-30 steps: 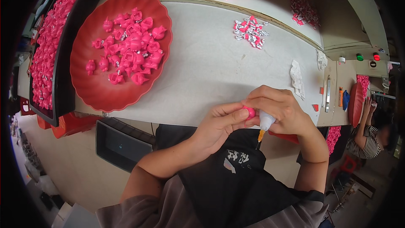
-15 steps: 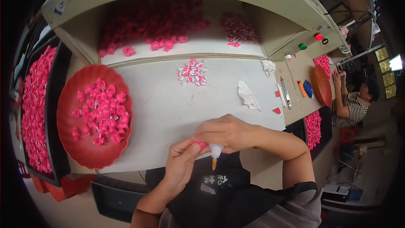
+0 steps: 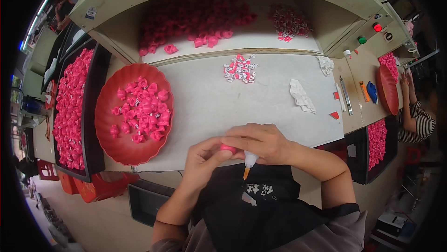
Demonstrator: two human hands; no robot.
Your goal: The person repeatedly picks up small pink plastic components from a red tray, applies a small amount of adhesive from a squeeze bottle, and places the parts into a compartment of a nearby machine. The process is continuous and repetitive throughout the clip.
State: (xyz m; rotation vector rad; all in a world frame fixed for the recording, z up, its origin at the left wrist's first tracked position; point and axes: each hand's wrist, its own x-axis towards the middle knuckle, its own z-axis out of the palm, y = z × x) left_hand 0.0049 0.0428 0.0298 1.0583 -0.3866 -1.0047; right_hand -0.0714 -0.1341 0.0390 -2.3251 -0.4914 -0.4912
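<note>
My left hand (image 3: 203,159) is closed on a small pink plastic piece (image 3: 227,148) at the near edge of the white sheet. Over that piece bend the fingers of my right hand (image 3: 267,144), which also grips a white glue bottle (image 3: 251,160). Its amber dispensing tip (image 3: 246,173) points down toward my black apron, away from the piece. Most of the bottle is hidden by my palm. Beyond both hands lies a small heap of pink and white parts (image 3: 240,69) on the sheet. To the left a scalloped red bowl (image 3: 109,133) holds several pink pieces.
Black trays of pink pieces flank me at left (image 3: 87,159) and right (image 3: 390,149). A shelf (image 3: 205,52) ahead carries more parts. At right lie crumpled white tissue (image 3: 301,96), a metal tool (image 3: 346,94) and an orange cutter (image 3: 364,91). A co-worker in stripes sits far right.
The whole view has swung left, so bench and bowls appear farther right. My hands stay together on the pink piece, with my right fingers now bent over it.
</note>
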